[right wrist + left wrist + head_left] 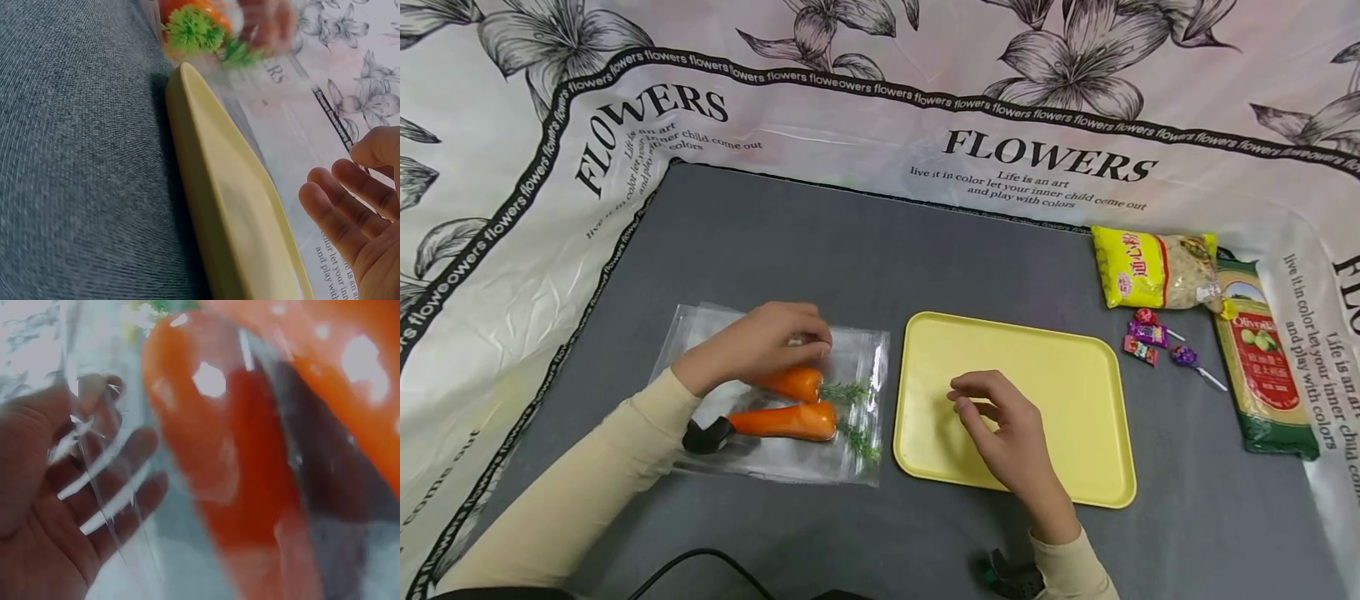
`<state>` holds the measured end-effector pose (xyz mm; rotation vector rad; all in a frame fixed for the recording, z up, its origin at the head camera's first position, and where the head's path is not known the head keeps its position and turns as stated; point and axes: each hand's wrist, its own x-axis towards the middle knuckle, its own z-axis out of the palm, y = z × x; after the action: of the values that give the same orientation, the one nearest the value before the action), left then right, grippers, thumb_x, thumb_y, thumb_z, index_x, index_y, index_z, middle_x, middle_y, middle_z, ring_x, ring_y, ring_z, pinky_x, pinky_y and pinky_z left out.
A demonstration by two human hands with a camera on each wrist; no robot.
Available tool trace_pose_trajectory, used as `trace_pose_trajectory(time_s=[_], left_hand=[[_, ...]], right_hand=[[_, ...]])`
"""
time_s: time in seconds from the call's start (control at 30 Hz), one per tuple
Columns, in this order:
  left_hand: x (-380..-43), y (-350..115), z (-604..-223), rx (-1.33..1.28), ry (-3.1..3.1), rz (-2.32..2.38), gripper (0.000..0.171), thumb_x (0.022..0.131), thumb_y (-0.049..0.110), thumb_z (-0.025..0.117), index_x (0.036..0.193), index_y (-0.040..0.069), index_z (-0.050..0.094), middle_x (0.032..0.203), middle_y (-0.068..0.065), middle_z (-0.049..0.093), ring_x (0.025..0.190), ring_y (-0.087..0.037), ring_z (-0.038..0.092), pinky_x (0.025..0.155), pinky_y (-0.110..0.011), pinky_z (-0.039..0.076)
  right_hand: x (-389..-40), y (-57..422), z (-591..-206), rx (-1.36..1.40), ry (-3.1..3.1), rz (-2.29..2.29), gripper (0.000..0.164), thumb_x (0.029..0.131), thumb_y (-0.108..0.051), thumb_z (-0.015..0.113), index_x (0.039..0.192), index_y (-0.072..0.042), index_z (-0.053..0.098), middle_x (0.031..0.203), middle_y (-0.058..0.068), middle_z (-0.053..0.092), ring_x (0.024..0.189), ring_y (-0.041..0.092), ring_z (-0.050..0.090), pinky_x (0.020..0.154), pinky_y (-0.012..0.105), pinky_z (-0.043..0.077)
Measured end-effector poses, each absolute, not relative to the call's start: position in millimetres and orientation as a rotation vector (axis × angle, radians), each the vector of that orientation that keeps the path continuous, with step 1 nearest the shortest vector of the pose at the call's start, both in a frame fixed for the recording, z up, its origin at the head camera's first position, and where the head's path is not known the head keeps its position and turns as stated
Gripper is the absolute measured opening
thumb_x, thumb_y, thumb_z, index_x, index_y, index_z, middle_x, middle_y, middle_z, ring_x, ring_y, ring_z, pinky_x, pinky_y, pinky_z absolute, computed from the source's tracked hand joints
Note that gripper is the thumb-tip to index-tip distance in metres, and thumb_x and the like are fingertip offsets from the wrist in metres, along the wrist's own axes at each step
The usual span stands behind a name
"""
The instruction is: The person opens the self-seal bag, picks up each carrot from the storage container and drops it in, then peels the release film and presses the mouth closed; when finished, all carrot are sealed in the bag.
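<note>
My left hand [763, 342] pinches the clear plastic bag [857, 358] by its film near the far side, thumb and index finger meeting. Two orange carrots [784, 422] with green tops lie side by side at the bag, the farther one partly hidden under this hand. In the left wrist view a glossy carrot [206, 425] is close to the fingers, and clear film crosses in front of the hand. My right hand [1003, 429] hovers over the yellow tray [1067, 367], fingers loosely bent, holding nothing. The right wrist view shows its fingers apart from the tray's rim [200, 150].
At the right lie a yellow pasta bag [1138, 267], a green and red Olivoila packet [1266, 367], wrapped candies [1147, 333] and a lollipop [1185, 357]. A dark grey cloth [820, 242] covers the table inside a flower-print border. A black cable [700, 552] runs along the near edge.
</note>
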<state>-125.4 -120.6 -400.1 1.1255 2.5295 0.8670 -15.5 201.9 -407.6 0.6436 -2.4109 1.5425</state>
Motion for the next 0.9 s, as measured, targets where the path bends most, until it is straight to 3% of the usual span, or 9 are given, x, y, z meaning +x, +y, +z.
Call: trace_pose_trajectory(time_s=[0.13, 0.27, 0.47, 0.6, 0.7, 0.83, 0.9], left_hand=[[-110, -128, -364, 1.25, 2.55, 1.054, 0.009, 0.092, 0.024, 0.062, 0.097, 0.029, 0.067, 0.092, 0.019, 0.062, 0.07, 0.001, 0.052, 0.062, -0.027, 0.047], [-92, -133, -319, 1.37, 2.605, 1.265, 0.015, 0.088, 0.014, 0.067, 0.098, 0.026, 0.07, 0.09, 0.017, 0.066, 0.064, 0.003, 0.053, 0.055, -0.018, 0.041], [-71, -125, -275, 1.381, 2.549, 1.687, 0.009, 0.089, 0.008, 0.065, 0.095, 0.008, 0.071, 0.088, 0.001, 0.071, 0.073, -0.007, 0.065, 0.063, -0.018, 0.049], [-61, -116, -269, 1.255, 2.4, 1.923, 0.011, 0.092, 0.005, 0.06, 0.092, -0.003, 0.068, 0.086, -0.011, 0.07, 0.072, -0.016, 0.066, 0.062, -0.025, 0.053], [-59, -117, -280, 1.147, 2.26, 2.057, 0.01, 0.092, 0.0, 0.058, 0.095, -0.005, 0.066, 0.088, -0.014, 0.069, 0.075, -0.021, 0.067, 0.063, -0.032, 0.055], [-58, -121, -297, 1.124, 2.114, 2.143, 0.012, 0.092, -0.002, 0.057, 0.1, -0.003, 0.065, 0.092, -0.015, 0.069, 0.079, -0.025, 0.067, 0.063, -0.037, 0.055], [-56, -121, -297, 1.15, 2.085, 2.149, 0.012, 0.093, -0.001, 0.056, 0.101, -0.003, 0.065, 0.092, -0.015, 0.069, 0.079, -0.025, 0.067, 0.064, -0.036, 0.055]], right_hand=[[-16, 199, -408, 0.622, -2.432, 1.557, 0.031, 0.08, 0.019, 0.061, 0.105, 0.001, 0.062, 0.099, 0.017, 0.062, 0.086, 0.03, 0.065, 0.073, 0.028, 0.055], [-17, 193, -405, 0.627, -2.478, 1.617, 0.031, 0.082, 0.016, 0.061, 0.111, 0.004, 0.059, 0.106, 0.014, 0.061, 0.093, 0.032, 0.063, 0.077, 0.037, 0.055], [-24, 174, -394, 0.797, -2.366, 1.985, 0.047, 0.086, 0.011, 0.059, 0.13, 0.003, 0.044, 0.125, 0.019, 0.051, 0.113, 0.043, 0.051, 0.089, 0.051, 0.047], [-34, 163, -391, 0.754, -2.174, 2.091, 0.035, 0.091, 0.008, 0.054, 0.125, 0.004, 0.045, 0.118, 0.019, 0.051, 0.107, 0.038, 0.056, 0.086, 0.048, 0.049], [-44, 160, -394, 0.684, -2.108, 2.112, 0.03, 0.093, 0.006, 0.052, 0.122, 0.002, 0.048, 0.11, 0.018, 0.053, 0.1, 0.032, 0.06, 0.082, 0.044, 0.052], [-53, 156, -403, 0.61, -2.19, 2.262, 0.036, 0.096, -0.005, 0.052, 0.132, -0.005, 0.044, 0.122, 0.015, 0.047, 0.11, 0.031, 0.056, 0.086, 0.049, 0.049], [-55, 151, -407, 0.598, -2.241, 2.366, 0.032, 0.098, -0.011, 0.05, 0.129, -0.006, 0.043, 0.128, 0.013, 0.044, 0.117, 0.03, 0.052, 0.09, 0.05, 0.047]])
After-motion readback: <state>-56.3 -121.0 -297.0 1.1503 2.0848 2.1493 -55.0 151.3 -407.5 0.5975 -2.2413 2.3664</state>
